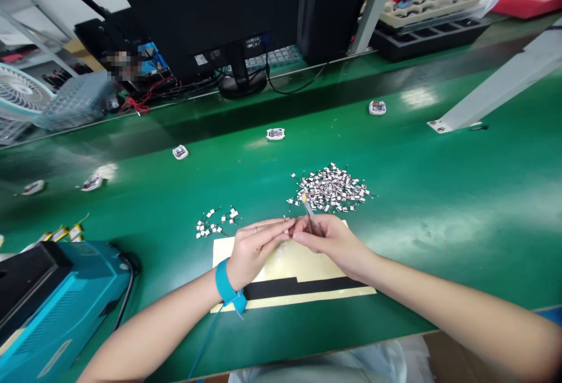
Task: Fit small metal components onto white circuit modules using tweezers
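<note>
My left hand point(260, 247), with a teal wrist strap point(225, 282), pinches a small white part point(286, 231) at its fingertips; the part is mostly hidden. Touching it from the other side, my right hand point(327, 235) is closed around a slim grey tool point(309, 210) with a yellowish end, whose exact kind I cannot make out. Both hands are over a pale yellow sheet point(281, 257) bearing black strips point(272, 288). Just beyond lies a large heap of small white parts with dark leads point(333, 188). A smaller scattered group point(215, 222) sits left of it.
Several white open housings point(276, 134) stand in a spaced row on the green bench point(439, 207). A teal and black machine point(83, 289) occupies the near left. At the back is a monitor point(211, 14); a grey metal leg point(496, 84) rises on the right.
</note>
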